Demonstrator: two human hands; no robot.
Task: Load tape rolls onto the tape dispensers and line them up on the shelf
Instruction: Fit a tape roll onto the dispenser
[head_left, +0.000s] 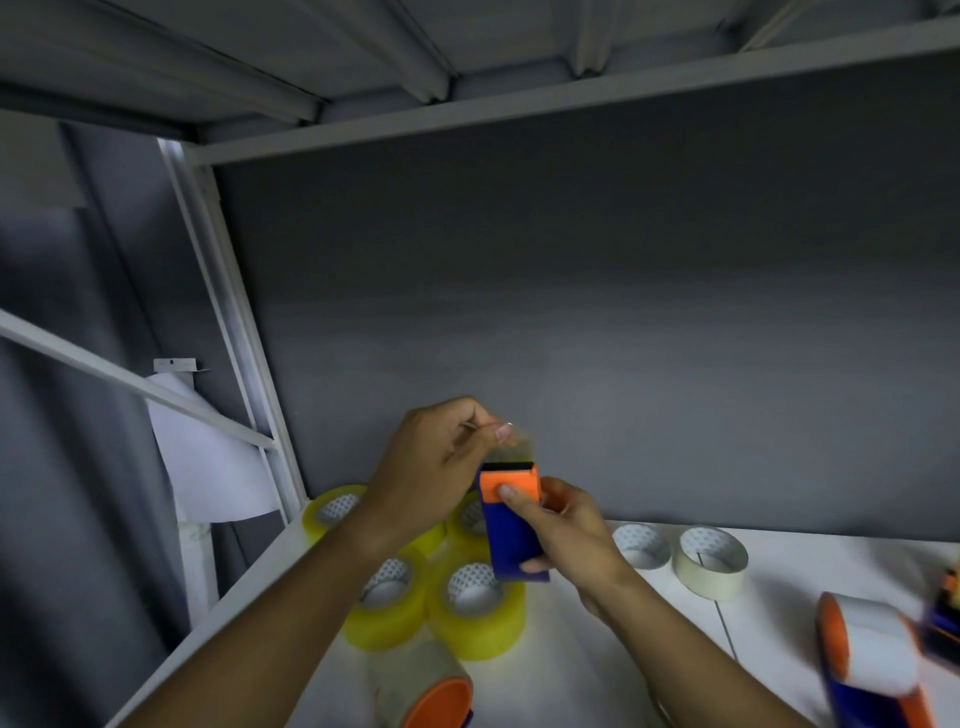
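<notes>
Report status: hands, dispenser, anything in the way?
Right hand grips blue-and-orange plastic tape dispenser. Left hand pinches clear tape end above its blade. Yellow tape rolls crowd white shelf below.

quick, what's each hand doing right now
Left hand: fingers pinch the clear tape end above the dispenser.
Right hand: fingers curled round the blue and orange tape dispenser, holding it upright.
</notes>
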